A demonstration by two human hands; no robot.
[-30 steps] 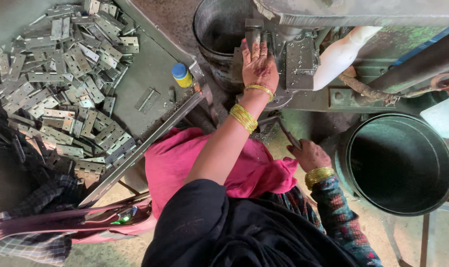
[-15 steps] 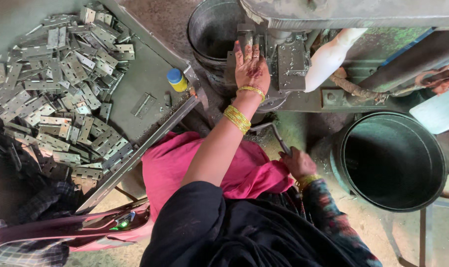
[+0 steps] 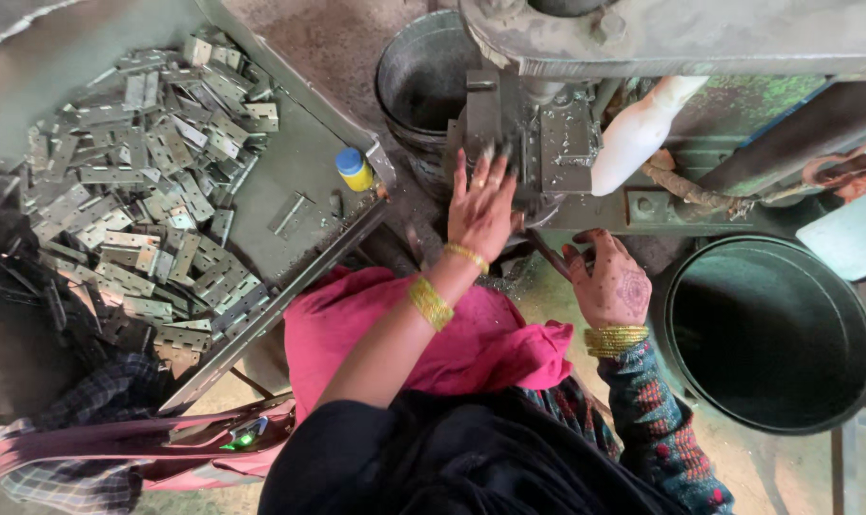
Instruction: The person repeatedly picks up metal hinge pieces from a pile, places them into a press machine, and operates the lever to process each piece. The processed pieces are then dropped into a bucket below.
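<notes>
My left hand (image 3: 482, 205) reaches forward with fingers spread, its fingertips resting on the metal die block (image 3: 509, 143) of a press machine (image 3: 681, 38). Whether a part lies under the fingers is hidden. My right hand (image 3: 609, 281), with henna on its back, is curled around a thin metal rod (image 3: 545, 256) just below the machine's bed. Gold bangles sit on both wrists. A pink cloth (image 3: 404, 334) covers my lap.
A grey tray (image 3: 309, 172) at left holds a heap of several metal hinges (image 3: 137, 191) and a small yellow bottle with a blue cap (image 3: 354, 169). A metal bucket (image 3: 423, 81) stands behind the machine, and a large dark tub (image 3: 771, 334) at right. A pink bag (image 3: 147, 448) lies bottom left.
The view has shifted. My left hand stays at the die block with fingers spread. My right hand has risen from beside my lap and closed on the thin rod near the machine.
</notes>
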